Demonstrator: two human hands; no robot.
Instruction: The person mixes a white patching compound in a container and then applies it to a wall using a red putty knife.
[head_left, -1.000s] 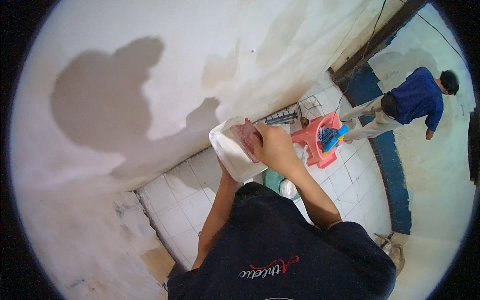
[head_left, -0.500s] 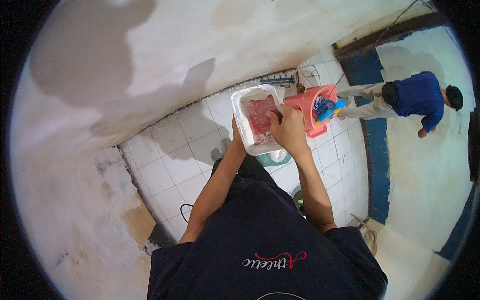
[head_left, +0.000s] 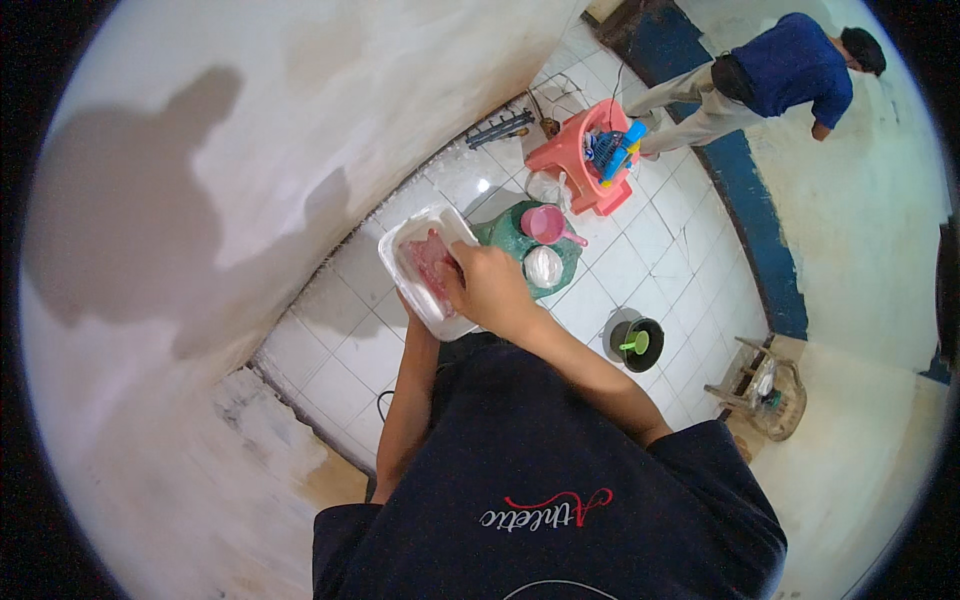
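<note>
A white rectangular tub [head_left: 392,246], its inside smeared with white paste, is held in front of me above the floor. My left hand [head_left: 413,314] supports it from the near left side and beneath. Most of the left fingers are hidden by the tub. My right hand [head_left: 492,290] reaches in over the right rim, its fingers closed on a flat red putty spreader [head_left: 428,258]. White paste coats parts of the spreader, which lies inside the tub.
Beyond the tub, a green sack [head_left: 505,231] bears a pink dipper [head_left: 543,224] and a white bundle [head_left: 543,267]. A pink plastic stool [head_left: 566,148] holds blue items. A dark bucket [head_left: 648,352] and wooden chair [head_left: 783,405] stand right. A co-worker [head_left: 785,65] faces the far wall.
My view has swung, bringing the bucket, chair and pink dipper into sight. The tub has shifted left and lower in the picture. My right hand still grips the spreader inside it.
</note>
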